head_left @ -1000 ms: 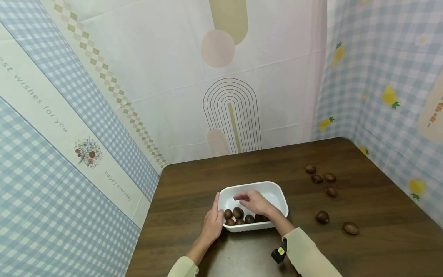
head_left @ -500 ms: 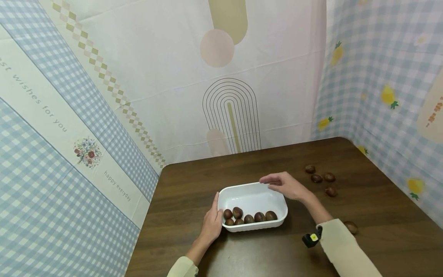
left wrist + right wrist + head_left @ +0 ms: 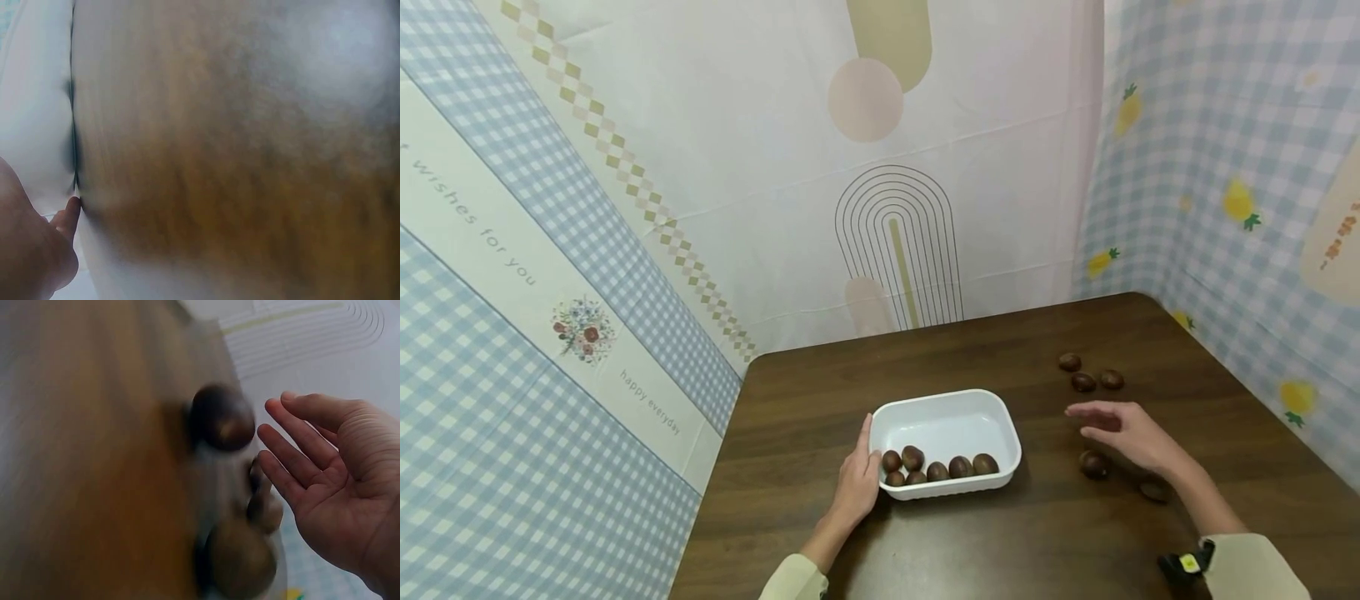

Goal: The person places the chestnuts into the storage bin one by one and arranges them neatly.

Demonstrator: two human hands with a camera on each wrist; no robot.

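A white rectangular dish (image 3: 951,487) stands mid-table in the head view. Several brown chestnuts (image 3: 961,467) lie in it, along its near side and left corner. My left hand (image 3: 856,483) rests against the dish's left end, fingers straight along the outer wall and thumb at the rim. To the right of the dish, my right hand (image 3: 1138,437) is over the table with fingers spread and slightly bent, holding nothing. It is close to a loose chestnut (image 3: 1093,464) just below it. In the right wrist view, a dark chestnut (image 3: 223,417) sits beside the fingertips.
Beyond my right hand lie a back chestnut (image 3: 1070,362) and two others close by. Another chestnut (image 3: 1153,490) lies beneath my right forearm, partly shadowed. The brown wooden table (image 3: 820,375) meets a printed cloth backdrop (image 3: 760,208) at its far edge.
My right hand has moved from above the dish, past its far right rim, to the loose chestnuts on the right, now covering one. My left hand has stayed at the dish.
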